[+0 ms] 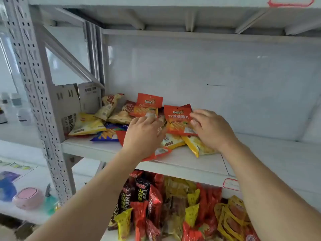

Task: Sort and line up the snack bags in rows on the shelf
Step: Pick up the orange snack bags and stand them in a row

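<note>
A heap of snack bags lies on the left part of the white middle shelf [182, 162]. My left hand [142, 134] pinches the lower edge of an orange-red bag [150, 104] and holds it upright above the heap. My right hand [212, 129] grips the right edge of a second, matching orange-red bag [176, 119], which tilts beside the first. Under and around them lie yellow bags [198, 146], another yellow bag [86, 125], a blue bag [106, 134], beige bags [111, 106] and a red bag [157, 153] partly hidden by my left wrist.
A grey cardboard box [69, 101] stands at the shelf's back left, behind the perforated post [34, 84]. The shelf's right half is bare. The lower shelf holds several mixed bags [156, 202]. A pink object [28, 197] sits on a side table at left.
</note>
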`<action>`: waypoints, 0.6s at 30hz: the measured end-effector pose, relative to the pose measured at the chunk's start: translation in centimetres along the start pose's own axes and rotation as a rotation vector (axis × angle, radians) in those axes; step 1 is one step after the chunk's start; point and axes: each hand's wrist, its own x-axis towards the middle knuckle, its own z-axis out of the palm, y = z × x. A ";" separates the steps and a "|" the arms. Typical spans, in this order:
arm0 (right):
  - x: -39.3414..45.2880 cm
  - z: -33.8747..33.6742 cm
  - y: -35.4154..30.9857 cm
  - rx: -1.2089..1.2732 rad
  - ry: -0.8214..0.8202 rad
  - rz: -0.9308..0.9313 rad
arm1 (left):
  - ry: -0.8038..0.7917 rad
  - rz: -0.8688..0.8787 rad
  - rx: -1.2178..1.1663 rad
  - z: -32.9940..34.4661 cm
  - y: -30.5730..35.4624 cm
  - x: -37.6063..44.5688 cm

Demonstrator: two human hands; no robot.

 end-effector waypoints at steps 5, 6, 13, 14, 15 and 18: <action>3.7 5.8 1.4 0.011 -0.163 0.095 | -0.215 -0.244 -0.014 6.4 -2.9 0.5; 4.3 6.8 1.6 0.028 -0.176 0.111 | -0.278 -0.304 -0.027 7.4 -3.3 0.5; 8.6 13.0 3.8 0.124 -0.263 0.314 | -0.504 -0.726 -0.327 12.6 -4.9 -1.1; 9.1 13.6 4.1 0.127 -0.281 0.356 | -0.488 -0.757 -0.309 12.8 -4.9 -1.5; 9.6 14.4 4.4 0.131 -0.296 0.407 | -0.470 -0.791 -0.287 13.0 -4.8 -1.8; 11.1 16.4 5.4 0.195 -0.336 0.617 | -0.493 -0.884 -0.273 13.1 -4.7 -1.8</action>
